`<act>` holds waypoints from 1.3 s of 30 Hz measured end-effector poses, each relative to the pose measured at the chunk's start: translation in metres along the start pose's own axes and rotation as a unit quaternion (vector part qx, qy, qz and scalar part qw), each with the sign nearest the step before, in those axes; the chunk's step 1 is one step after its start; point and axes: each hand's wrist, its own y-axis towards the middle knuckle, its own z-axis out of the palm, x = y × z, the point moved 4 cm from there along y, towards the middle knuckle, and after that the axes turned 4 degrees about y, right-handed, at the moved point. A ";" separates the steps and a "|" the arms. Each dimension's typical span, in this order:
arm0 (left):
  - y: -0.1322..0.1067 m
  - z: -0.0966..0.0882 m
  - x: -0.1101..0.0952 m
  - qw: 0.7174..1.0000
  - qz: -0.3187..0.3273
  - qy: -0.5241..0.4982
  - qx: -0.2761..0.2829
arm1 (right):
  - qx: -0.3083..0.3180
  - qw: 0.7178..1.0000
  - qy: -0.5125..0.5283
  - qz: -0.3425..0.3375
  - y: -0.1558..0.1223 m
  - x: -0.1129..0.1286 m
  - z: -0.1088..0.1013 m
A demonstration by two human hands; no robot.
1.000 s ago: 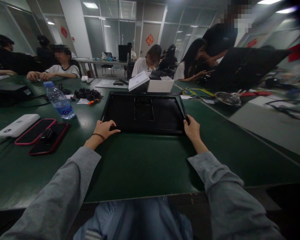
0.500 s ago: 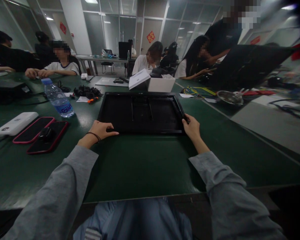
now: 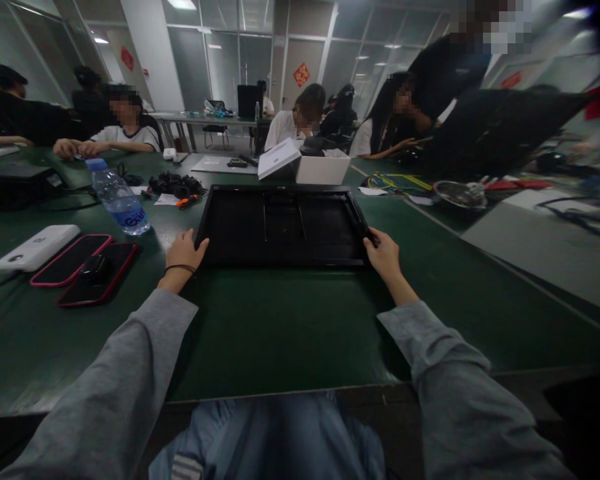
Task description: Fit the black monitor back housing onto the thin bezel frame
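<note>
A black monitor casing [image 3: 235, 223], a shallow rectangular shell with raised rims and ribs inside, lies on the green table in front of me. My left hand [image 3: 184, 253] is at its left rim near the front corner, with the thumb over the rim and the fingers on the outer side. On the opposite side my right hand [image 3: 383, 255] grips the right rim near the front corner, its fingers partly hidden behind the edge. Along the inside of that right rim runs a dark strip that I cannot make out clearly.
Left stand a water bottle [image 3: 123, 200], a white power bank [image 3: 37, 248] and two red-edged phones [image 3: 100, 277]. Behind the casing is an open white box [image 3: 323, 169]. A metal bowl [image 3: 457, 193], cables [image 3: 397, 181] and a large dark panel [image 3: 500, 133] are at right. Several people sit or stand beyond.
My left hand has shifted from the front left corner up and outward to the left rim, its thumb now pointing upward. The right hand and the casing stay nearly in place.
</note>
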 end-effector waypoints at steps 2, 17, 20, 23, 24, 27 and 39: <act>0.001 0.003 0.002 0.999 -0.002 0.003 0.044 | -0.002 1.000 0.000 -0.001 0.000 0.000 0.000; -0.003 0.001 -0.002 0.999 0.016 0.013 0.025 | 0.004 1.000 0.005 0.005 0.002 0.002 -0.002; -0.004 0.004 0.001 1.000 0.014 0.015 0.022 | 0.008 1.000 0.002 0.012 0.002 0.002 -0.001; -0.003 0.008 0.006 1.000 0.006 0.007 0.026 | 0.009 1.000 -0.002 0.010 0.001 0.004 -0.001; -0.002 0.010 0.007 1.000 0.002 0.002 0.030 | 0.007 1.000 -0.001 0.009 0.001 0.004 -0.001; 0.000 0.014 0.009 0.999 0.001 -0.007 0.036 | 0.000 1.000 0.008 0.013 0.000 0.002 -0.001; 0.003 0.017 0.011 0.998 0.004 -0.034 0.048 | 0.009 0.998 0.048 0.027 0.002 -0.017 0.003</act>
